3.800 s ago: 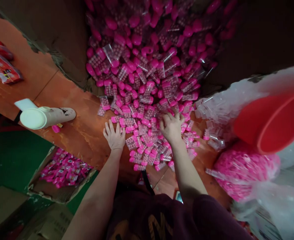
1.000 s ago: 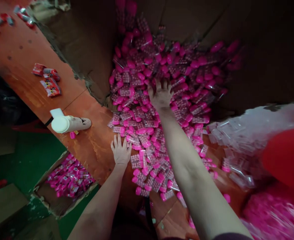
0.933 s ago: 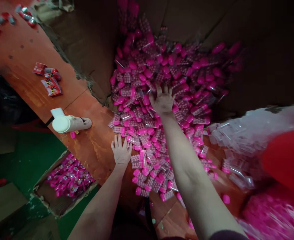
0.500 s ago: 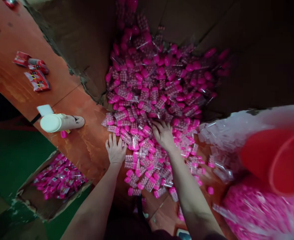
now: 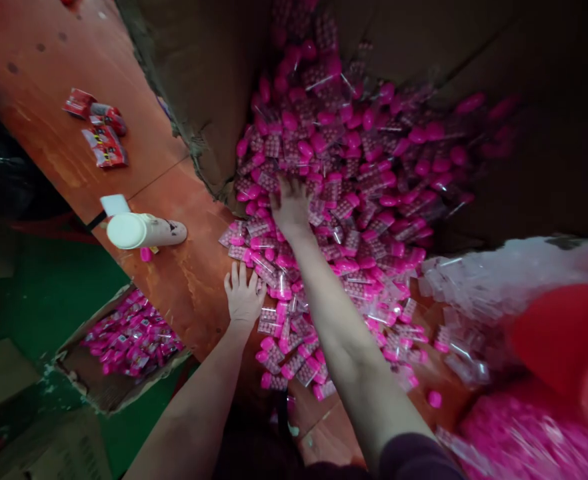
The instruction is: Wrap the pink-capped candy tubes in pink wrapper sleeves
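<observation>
A big heap of small clear containers with pink caps [image 5: 344, 193], filled with little pink balls, spreads from inside a cardboard box [image 5: 199, 87] onto the table. My right hand [image 5: 293, 212] reaches over the heap near the box's left wall, fingers apart and touching the containers; nothing shows in its grasp. At the heap's left front edge, my left hand [image 5: 245, 296] lies with its fingers spread, touching the outermost containers and the table [image 5: 199, 280].
A white cylindrical container [image 5: 147, 231] lies at left near red packets [image 5: 105, 140]. Below the table edge, a carton [image 5: 69, 363] holds pink-capped items. To the right are clear empty containers [image 5: 464, 347], a red tub [image 5: 564, 333] and a bag of pink caps [image 5: 529, 433].
My right hand has moved forward and left across the heap, toward the box's left wall. My left hand stays at the heap's edge. The whole view has shifted slightly.
</observation>
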